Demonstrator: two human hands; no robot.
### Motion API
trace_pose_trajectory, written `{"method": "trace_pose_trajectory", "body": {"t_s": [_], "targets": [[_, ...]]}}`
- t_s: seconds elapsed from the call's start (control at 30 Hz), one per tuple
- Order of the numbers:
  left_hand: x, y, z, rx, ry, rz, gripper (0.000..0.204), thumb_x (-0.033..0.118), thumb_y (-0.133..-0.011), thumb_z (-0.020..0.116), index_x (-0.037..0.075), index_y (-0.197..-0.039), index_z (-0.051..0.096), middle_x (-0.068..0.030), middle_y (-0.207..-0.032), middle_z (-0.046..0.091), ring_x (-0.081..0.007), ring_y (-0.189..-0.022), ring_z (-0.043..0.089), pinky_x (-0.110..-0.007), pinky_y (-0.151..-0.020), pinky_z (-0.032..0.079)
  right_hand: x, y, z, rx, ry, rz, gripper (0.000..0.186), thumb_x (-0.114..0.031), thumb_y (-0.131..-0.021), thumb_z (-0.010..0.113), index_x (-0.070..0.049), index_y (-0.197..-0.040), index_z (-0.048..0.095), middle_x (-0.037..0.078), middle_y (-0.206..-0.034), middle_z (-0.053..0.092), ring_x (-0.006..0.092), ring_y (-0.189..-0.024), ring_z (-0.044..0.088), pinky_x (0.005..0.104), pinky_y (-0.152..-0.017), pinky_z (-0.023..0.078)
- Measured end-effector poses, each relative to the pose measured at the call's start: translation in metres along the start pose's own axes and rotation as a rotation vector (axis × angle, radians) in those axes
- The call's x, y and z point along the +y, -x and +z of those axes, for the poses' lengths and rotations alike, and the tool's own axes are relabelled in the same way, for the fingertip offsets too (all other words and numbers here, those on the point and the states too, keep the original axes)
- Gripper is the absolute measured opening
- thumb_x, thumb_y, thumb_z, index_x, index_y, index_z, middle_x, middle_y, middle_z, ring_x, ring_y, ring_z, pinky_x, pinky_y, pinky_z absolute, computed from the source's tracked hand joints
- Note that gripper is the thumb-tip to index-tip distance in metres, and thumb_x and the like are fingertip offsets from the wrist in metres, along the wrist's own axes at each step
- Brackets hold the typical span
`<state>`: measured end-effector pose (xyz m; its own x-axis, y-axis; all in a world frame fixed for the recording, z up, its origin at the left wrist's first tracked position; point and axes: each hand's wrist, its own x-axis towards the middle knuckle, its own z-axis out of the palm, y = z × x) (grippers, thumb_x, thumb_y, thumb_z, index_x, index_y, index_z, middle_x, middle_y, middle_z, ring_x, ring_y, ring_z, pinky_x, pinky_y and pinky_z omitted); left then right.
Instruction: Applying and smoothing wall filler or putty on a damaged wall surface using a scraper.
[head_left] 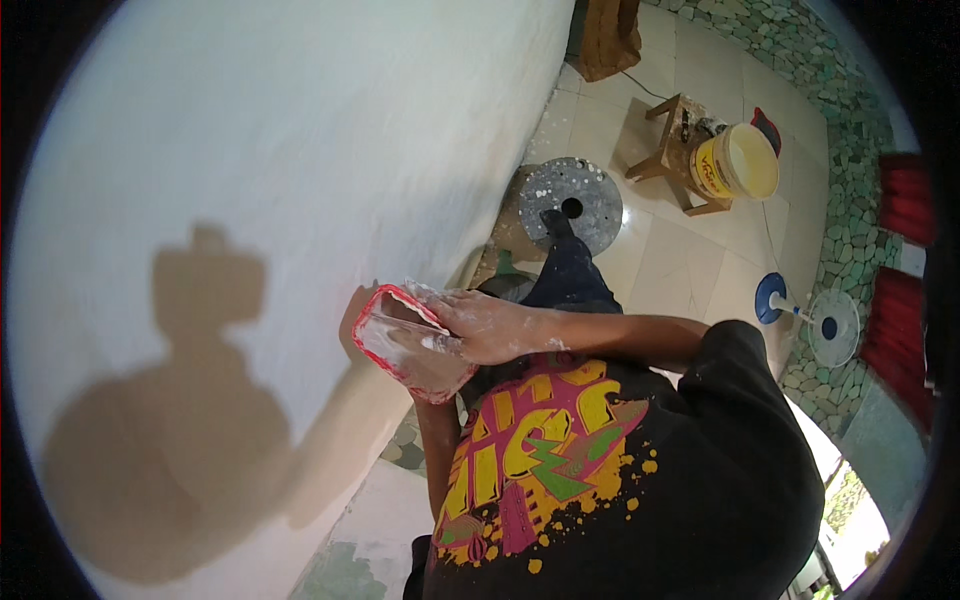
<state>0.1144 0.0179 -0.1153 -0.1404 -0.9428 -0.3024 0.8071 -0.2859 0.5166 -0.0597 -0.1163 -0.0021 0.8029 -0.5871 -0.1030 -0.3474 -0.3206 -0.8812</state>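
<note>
White plastered wall (270,150) fills the left of my view, with my shadow cast dark across its lower part. Pale floor tiles (680,250) spread to the right, bordered by a strip of green pebbles (850,130). My black shirt (640,470) with its bright yellow and pink print takes up the lower middle. Farther off on the floor stand a small wooden stool (672,150) with a yellow bucket (738,162) beside it, a round grey stone disc (572,203) with a hole, and a fan (815,318) on a blue base. My right hand (490,325), smeared with white plaster, has its grip closed on a red-edged trowel (405,345), pressed flat to the wall. My left hand is hidden behind the trowel, so I cannot tell its grip.
</note>
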Motion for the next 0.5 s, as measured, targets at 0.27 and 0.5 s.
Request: {"method": "trace_pose_trajectory", "body": {"t_s": [0.27, 0.5], "targets": [[-0.012, 0.001, 0.009, -0.012, 0.148, 0.016, 0.069, 0.045, -0.098, 0.06, 0.009, -0.154, 0.042, -0.015, -0.151, 0.051, -0.0347, -0.132, 0.056, -0.048, -0.113, 0.046, -0.025, 0.005, -0.017, -0.094, -0.08, 0.14, 0.084, -0.042, -0.105, 0.05, 0.004, -0.161, 0.007, 0.033, -0.159, 0.032, 0.0437, -0.146, 0.037, 0.0464, -0.122, 0.029], [-0.028, -0.029, 0.036, 0.038, 0.285, 0.116, 0.07, 0.047, -0.098, 0.06, 0.009, -0.154, 0.042, -0.015, -0.151, 0.052, -0.0347, -0.132, 0.056, -0.048, -0.112, 0.046, -0.018, 0.008, -0.033, -0.069, 0.144, 0.0, 0.089, -0.033, -0.095, 0.061, 0.008, -0.159, 0.014, 0.033, -0.153, 0.04, 0.0455, -0.135, 0.048, 0.0487, -0.115, 0.038]]}}
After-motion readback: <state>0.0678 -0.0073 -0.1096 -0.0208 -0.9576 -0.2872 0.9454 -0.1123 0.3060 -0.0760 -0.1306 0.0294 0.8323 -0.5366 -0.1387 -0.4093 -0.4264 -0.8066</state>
